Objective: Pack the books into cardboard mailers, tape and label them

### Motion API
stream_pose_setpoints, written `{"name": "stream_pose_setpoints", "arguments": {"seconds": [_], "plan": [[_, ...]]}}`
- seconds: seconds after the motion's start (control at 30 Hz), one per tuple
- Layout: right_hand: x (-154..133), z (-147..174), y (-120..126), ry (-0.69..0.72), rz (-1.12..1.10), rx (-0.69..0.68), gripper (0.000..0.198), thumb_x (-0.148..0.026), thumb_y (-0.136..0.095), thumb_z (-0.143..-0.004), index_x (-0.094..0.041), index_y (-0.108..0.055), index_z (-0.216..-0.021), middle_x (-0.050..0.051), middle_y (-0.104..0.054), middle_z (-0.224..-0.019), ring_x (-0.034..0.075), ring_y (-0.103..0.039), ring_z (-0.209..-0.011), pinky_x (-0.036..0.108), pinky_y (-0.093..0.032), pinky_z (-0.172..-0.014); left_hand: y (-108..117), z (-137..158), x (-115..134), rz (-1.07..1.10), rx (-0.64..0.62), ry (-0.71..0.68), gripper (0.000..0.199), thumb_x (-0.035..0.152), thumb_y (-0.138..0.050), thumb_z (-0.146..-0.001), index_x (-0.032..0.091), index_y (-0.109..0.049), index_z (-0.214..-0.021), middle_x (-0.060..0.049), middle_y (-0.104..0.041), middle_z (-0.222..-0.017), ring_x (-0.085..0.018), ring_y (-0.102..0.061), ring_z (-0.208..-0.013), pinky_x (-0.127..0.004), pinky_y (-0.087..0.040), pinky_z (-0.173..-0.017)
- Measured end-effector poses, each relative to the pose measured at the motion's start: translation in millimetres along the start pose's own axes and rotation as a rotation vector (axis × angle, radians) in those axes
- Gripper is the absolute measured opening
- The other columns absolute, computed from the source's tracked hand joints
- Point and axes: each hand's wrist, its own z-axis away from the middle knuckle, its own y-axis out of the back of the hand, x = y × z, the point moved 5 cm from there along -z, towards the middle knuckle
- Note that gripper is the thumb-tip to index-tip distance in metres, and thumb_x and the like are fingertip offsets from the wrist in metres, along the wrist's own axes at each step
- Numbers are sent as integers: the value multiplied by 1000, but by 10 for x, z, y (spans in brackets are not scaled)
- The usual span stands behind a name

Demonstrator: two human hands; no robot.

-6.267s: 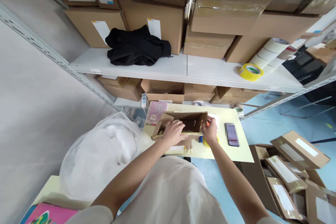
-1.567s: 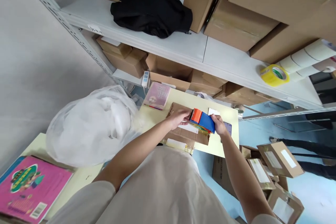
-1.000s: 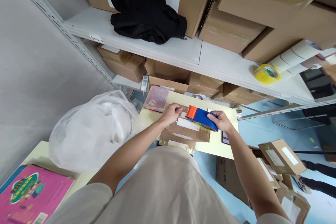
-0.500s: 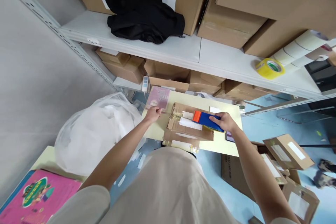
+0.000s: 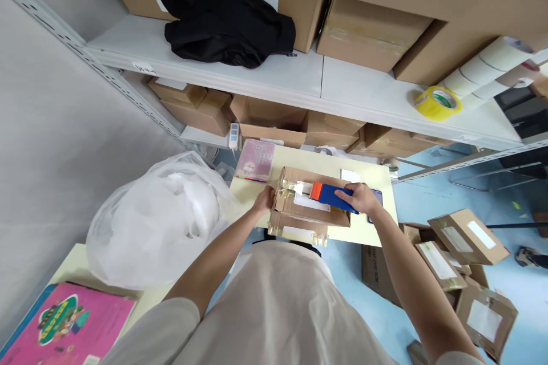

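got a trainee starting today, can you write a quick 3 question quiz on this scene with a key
1. What does the right hand hold?
a) phone
b) tape dispenser
c) pink notebook

2. True or false: the yellow tape roll is on the same shelf level as the black garment.

3. Fill the gap: as seen in the picture, the left hand is at the ____ end of the cardboard box below the tape dispenser.

Key: 1. b; 2. true; 3. left
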Motion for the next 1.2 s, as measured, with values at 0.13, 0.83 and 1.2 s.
{"name": "stream_pose_setpoints", "arguments": {"seconds": [0.13, 0.83, 1.2], "plan": [[4, 5, 3, 16, 0, -15, 48, -62, -51, -78, -23, -49, -51, -1, -50, -50, 13, -43, -49, 28, -33, -52, 292, 3, 249, -28, -14, -142, 59, 53, -47, -84, 12, -48, -126, -21, -55, -129, -28, -55, -119, -43, -43, -98], [402, 131, 351, 1, -46, -155, 50, -63, -51, -79, -21, -48, -51, -2, -47, -48, 12, -41, -47, 27, -32, -51, -65, 1, 1212, -754, -438, -672, 142, 54, -81, -33, 7, -15, -150, -26, -21, -153, -43, -20, -138, -56, -1, -114], [1298, 415, 593, -38, -88, -224, 49, -64, -54, -76, -21, -50, -53, -2, -49, -47, 11, -44, -46, 25, -34, -47, -77, -21, 1195, -868, -439, -592, 141, 56, -77, -37, 3, -11, -150, -26, -24, -151, -42, -22, -137, -57, -2, -113]]}}
